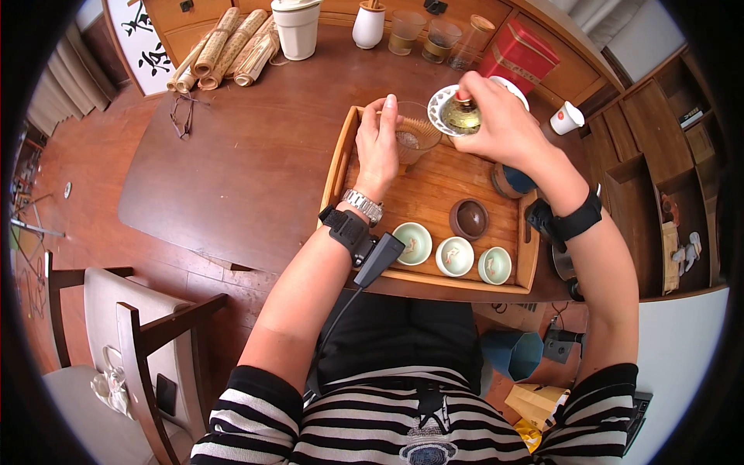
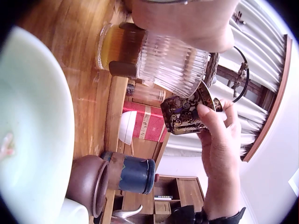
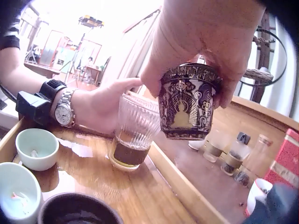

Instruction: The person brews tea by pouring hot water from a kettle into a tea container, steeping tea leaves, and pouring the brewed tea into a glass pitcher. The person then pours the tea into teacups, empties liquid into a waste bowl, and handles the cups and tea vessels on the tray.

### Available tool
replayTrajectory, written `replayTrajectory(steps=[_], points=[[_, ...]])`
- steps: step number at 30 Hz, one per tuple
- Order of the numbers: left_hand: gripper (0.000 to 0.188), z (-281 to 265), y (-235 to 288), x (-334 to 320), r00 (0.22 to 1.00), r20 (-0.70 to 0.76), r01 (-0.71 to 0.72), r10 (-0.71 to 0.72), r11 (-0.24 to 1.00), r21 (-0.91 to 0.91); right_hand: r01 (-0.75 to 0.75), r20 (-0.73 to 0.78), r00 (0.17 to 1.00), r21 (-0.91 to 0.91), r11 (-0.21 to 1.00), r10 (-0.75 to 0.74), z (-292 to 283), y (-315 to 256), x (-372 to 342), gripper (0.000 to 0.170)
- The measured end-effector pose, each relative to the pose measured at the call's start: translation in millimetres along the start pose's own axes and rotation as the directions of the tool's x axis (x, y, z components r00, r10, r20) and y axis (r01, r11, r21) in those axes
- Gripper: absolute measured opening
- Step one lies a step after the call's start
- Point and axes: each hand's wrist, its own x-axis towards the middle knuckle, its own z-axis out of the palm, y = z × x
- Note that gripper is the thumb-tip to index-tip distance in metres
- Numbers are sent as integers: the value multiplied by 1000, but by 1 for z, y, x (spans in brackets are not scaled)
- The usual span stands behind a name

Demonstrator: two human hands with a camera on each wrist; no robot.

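- The dark, gold-patterned lidded cup (image 3: 187, 107) is grasped from above by the right hand (image 1: 496, 116), just beneath its palm, beside the glass rim.
- Amber liquid (image 2: 111, 46) has been gathered in the clear ribbed glass vessel (image 3: 133, 114), so the pouring is judged well along; no falling stream can be made out.
- The cup is covered in scrolling ornament, with a seated golden figure on one face; it seems tipped slightly towards the glass.
- The left hand (image 1: 377, 147) is held alongside the glass, fingers relaxed and not wrapped round it (firm contact cannot be confirmed).
- Nearer the person than the left hand, no tea is seen in the three small pale-green round cups (image 1: 454, 256); the sharing-out is judged undone.
- Below the right hand, a dark-brown rounded bowl (image 1: 470, 219) is set on the rectangular wooden tray (image 1: 434, 186).
- Beyond the right hand, a red rectangular box (image 1: 519, 53) is placed.
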Motion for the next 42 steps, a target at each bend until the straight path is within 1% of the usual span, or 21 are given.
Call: replayTrajectory(steps=[1, 2, 3, 5, 7, 10, 11, 13, 15, 17, 20, 23, 25, 27, 30, 32, 36, 38, 39, 41, 42], points=[[52, 0, 1, 0, 1000, -1, 3, -3, 1000, 0, -93, -24, 995, 135, 987, 97, 2, 2, -4, 48], [52, 0, 1, -1, 1000, -2, 3, -3, 1000, 1, -145, -76, 984, 200, 969, 162, 6, 3, -9, 48], [52, 1, 1, -1, 1000, -10, 2, -2, 1000, -6, -145, -75, 984, 201, 969, 162, 11, 7, -13, 48], [52, 1, -1, -1, 1000, -16, 1, -1, 1000, -12, -290, -59, 946, 289, 912, 319, 20, 16, -21, 49], [52, 1, -3, 1, 1000, -14, -21, 21, 1000, 4, -300, -74, 940, 290, 909, 333, 32, 23, -29, 50], [52, 1, -5, 2, 1000, -20, -17, 17, 1000, 8, -440, 63, 896, 262, 859, 439, 38, 22, -35, 51], [52, 0, -4, 2, 1000, -19, -17, 17, 1000, 8, -440, 63, 896, 262, 859, 440, 40, 22, -36, 51], [58, -2, -3, 2, 999, 45, 27, -28, 999, 29, -427, 47, 902, 227, 875, 429, 51, 26, -40, 51], [58, -2, -4, 2, 999, 48, 21, -23, 999, 33, -407, 21, 910, 230, 884, 414, 57, 28, -41, 51], [58, -2, -5, 2, 998, 53, 18, -20, 999, 36, -467, 34, 882, 191, 863, 470, 60, 28, -41, 51], [58, -2, -3, 2, 998, 48, 32, -33, 999, 33, -434, -16, 895, 188, 881, 445, 69, 31, -46, 51], [59, -2, -4, 2, 998, 48, 35, -36, 999, 25, -467, 12, 880, 191, 863, 474, 70, 29, -49, 51], [58, -1, -10, 4, 999, -12, -33, 34, 999, 25, -448, -5, 889, 198, 871, 458, 72, 28, -54, 52], [59, -1, -7, 3, 1000, -3, -18, 18, 1000, 14, -428, -25, 897, 205, 880, 442, 71, 28, -56, 53], [61, -2, -8, 4, 1000, 7, -9, 8, 1000, 10, -422, -7, 901, 217, 880, 434, 67, 24, -57, 55], [62, -2, -9, 4, 1000, 9, -18, 17, 1000, 16, -480, 68, 876, 234, 846, 478, 61, 21, -56, 56], [62, -3, -10, 5, 999, 30, -33, 32, 999, 31, -459, 56, 885, 260, 849, 462, 64, 25, -62, 52], [61, -2, -6, 4, 999, 42, 24, -23, 999, -23, -342, -47, 929, 263, 902, 366, 69, 28, -67, 50], [61, -2, -7, 4, 999, 48, 24, -23, 1000, -19, -346, -50, 927, 266, 900, 372, 69, 27, -70, 50], [59, -2, -9, 4, 998, 65, 15, -14, 1000, -10, -264, -171, 940, 175, 948, 294, 66, 20, -78, 51], [59, -2, -10, 5, 998, 66, 16, -15, 1000, -8, -266, -171, 940, 177, 948, 296, 63, 15, -81, 51]])
